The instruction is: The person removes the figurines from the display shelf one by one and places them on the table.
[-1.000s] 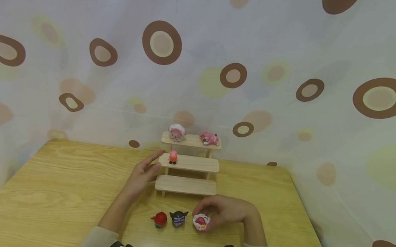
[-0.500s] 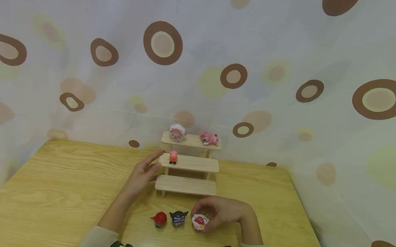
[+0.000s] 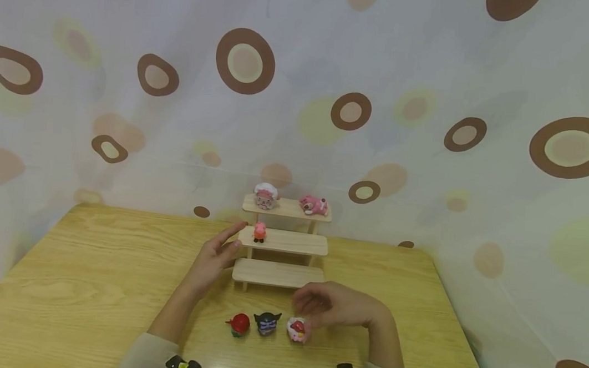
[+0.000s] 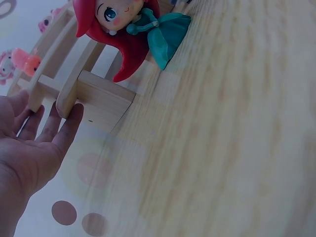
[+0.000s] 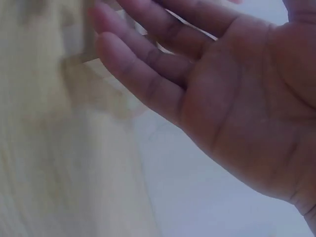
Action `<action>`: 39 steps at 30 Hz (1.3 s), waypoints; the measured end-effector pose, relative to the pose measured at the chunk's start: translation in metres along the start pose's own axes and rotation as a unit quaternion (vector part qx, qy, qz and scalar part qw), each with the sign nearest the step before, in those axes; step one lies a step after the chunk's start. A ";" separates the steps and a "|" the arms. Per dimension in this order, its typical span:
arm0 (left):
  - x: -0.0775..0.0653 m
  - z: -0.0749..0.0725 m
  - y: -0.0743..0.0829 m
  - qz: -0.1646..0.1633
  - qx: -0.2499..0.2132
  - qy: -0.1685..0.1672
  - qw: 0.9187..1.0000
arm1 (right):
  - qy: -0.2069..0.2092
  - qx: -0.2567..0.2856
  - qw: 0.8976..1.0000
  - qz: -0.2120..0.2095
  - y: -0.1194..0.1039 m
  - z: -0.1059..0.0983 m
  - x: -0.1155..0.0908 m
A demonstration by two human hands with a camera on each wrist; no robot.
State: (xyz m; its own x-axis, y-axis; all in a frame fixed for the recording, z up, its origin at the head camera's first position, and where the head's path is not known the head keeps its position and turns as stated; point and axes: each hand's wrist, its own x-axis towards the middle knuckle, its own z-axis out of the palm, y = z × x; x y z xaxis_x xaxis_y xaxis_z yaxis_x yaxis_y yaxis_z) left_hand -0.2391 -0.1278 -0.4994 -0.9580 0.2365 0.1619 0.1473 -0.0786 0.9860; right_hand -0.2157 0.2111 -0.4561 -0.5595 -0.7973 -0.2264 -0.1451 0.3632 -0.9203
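My left hand (image 3: pixel 212 263) rests at the left end of a three-tier wooden display shelf (image 3: pixel 280 274), its relaxed fingertips against the board ends in the left wrist view. My right hand (image 3: pixel 343 306) hovers just behind and right of a white and pink figurine (image 3: pixel 297 330) standing on the table. In the right wrist view the fingers of this hand (image 5: pixel 237 98) extend loosely, holding nothing. Left of that figurine are a black-eared figurine with a purple bow (image 3: pixel 266 323) and a red-haired figurine (image 3: pixel 240 323). The left wrist view shows the latter's green dress (image 4: pixel 168 37).
On the top tier sit a figurine with a white hat (image 3: pixel 265 196) and a pink lying figurine (image 3: pixel 314 205). An orange and pink pig figurine (image 3: pixel 259 232) stands on the middle tier. Behind the wooden table (image 3: pixel 119 286) rises a wall covering (image 3: pixel 300 67) with brown rings.
My right hand has let go of the white and pink figurine and risen away from it, back and slightly right. The left hand stays at the shelf.
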 end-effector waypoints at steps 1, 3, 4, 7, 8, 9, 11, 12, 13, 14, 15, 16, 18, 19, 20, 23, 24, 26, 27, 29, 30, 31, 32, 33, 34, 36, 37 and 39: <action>0.000 0.000 0.000 -0.001 0.001 0.001 1.000 | 0.011 -0.008 1.000 -0.004 -0.002 0.000 -0.001; 0.000 0.000 0.001 -0.002 0.002 0.002 1.000 | 0.034 -0.018 0.999 -0.013 -0.006 -0.001 -0.003; 0.000 0.000 0.001 -0.002 0.003 0.004 1.000 | 0.046 -0.021 0.999 -0.015 -0.007 -0.001 -0.003; 0.000 0.001 0.001 -0.003 0.004 0.005 1.000 | 0.081 -0.013 0.996 -0.028 -0.009 -0.001 -0.001; 0.000 0.001 0.001 -0.003 0.004 0.005 1.000 | 0.095 -0.011 0.995 -0.034 -0.010 -0.001 0.000; 0.001 0.001 0.000 -0.003 0.004 0.004 1.000 | 0.109 -0.008 0.993 -0.039 -0.011 -0.001 0.001; 0.000 0.000 0.000 -0.002 0.003 0.007 1.000 | 0.134 0.002 0.989 -0.057 -0.014 -0.001 0.008; -0.001 -0.001 0.000 -0.002 0.003 0.008 1.000 | 0.147 0.012 0.987 -0.065 -0.015 0.000 0.011; -0.001 -0.001 -0.001 -0.002 0.002 0.010 1.000 | 0.161 0.019 0.984 -0.074 -0.017 0.000 0.014; -0.001 -0.001 -0.001 -0.001 0.004 0.011 1.000 | 0.177 0.023 0.981 -0.081 -0.019 0.001 0.017; 0.000 -0.001 -0.001 -0.001 0.004 0.012 1.000 | 0.194 0.032 0.976 -0.091 -0.020 0.001 0.019; 0.000 -0.001 -0.001 -0.001 0.003 0.013 1.000 | 0.212 0.041 0.971 -0.100 -0.022 0.002 0.022; 0.001 0.000 -0.001 0.000 0.001 0.013 1.000 | 0.248 0.063 0.960 -0.118 -0.025 0.003 0.027; 0.002 0.001 -0.001 0.001 -0.003 0.012 1.000 | 0.264 0.070 0.954 -0.127 -0.027 0.004 0.029; 0.002 0.001 -0.001 0.001 -0.006 0.012 1.000 | 0.278 0.079 0.948 -0.134 -0.029 0.004 0.031; 0.002 0.003 -0.001 0.000 -0.015 0.009 1.000 | 0.311 0.115 0.931 -0.153 -0.036 0.007 0.036; 0.002 0.004 -0.002 0.001 -0.018 0.007 1.000 | 0.322 0.125 0.926 -0.154 -0.039 0.008 0.038; 0.003 0.005 -0.003 0.001 -0.016 0.004 1.000 | 0.339 0.145 0.916 -0.156 -0.047 0.012 0.041; 0.003 0.005 -0.003 0.002 -0.015 0.002 1.000 | 0.346 0.156 0.912 -0.155 -0.051 0.014 0.044; 0.004 0.006 -0.003 0.005 -0.011 0.000 1.000 | 0.360 0.178 0.904 -0.149 -0.059 0.018 0.049; 0.004 0.006 -0.003 0.007 -0.010 -0.001 1.000 | 0.366 0.189 0.900 -0.146 -0.062 0.020 0.051; 0.005 0.007 -0.003 0.007 -0.009 -0.002 1.000 | 0.372 0.200 0.895 -0.142 -0.065 0.021 0.054; 0.005 0.007 -0.004 0.007 -0.009 -0.004 1.000 | 0.379 0.213 0.890 -0.140 -0.068 0.023 0.057; 0.005 0.008 -0.004 0.006 -0.010 -0.007 1.000 | 0.386 0.227 0.884 -0.138 -0.070 0.024 0.061; 0.005 0.008 -0.005 0.005 -0.012 -0.009 1.000 | 0.395 0.237 0.877 -0.137 -0.072 0.025 0.064; 0.005 0.010 -0.007 0.004 -0.013 -0.013 1.000 | 0.412 0.252 0.864 -0.141 -0.076 0.026 0.069; 0.004 0.011 -0.007 0.002 -0.013 -0.012 1.000 | 0.420 0.255 0.859 -0.142 -0.078 0.028 0.072; 0.003 0.013 -0.008 0.000 -0.014 -0.011 1.000 | 0.428 0.259 0.854 -0.145 -0.079 0.030 0.077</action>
State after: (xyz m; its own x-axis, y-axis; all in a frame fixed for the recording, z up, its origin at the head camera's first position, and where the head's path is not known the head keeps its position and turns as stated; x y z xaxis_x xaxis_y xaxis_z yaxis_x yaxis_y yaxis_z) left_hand -0.2395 -0.1136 -0.5059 -0.9523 0.2572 0.1639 0.1411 -0.1050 0.9844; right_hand -0.2230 0.1070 -0.4098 -0.9849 -0.0921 0.1467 -0.1227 -0.2271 -0.9661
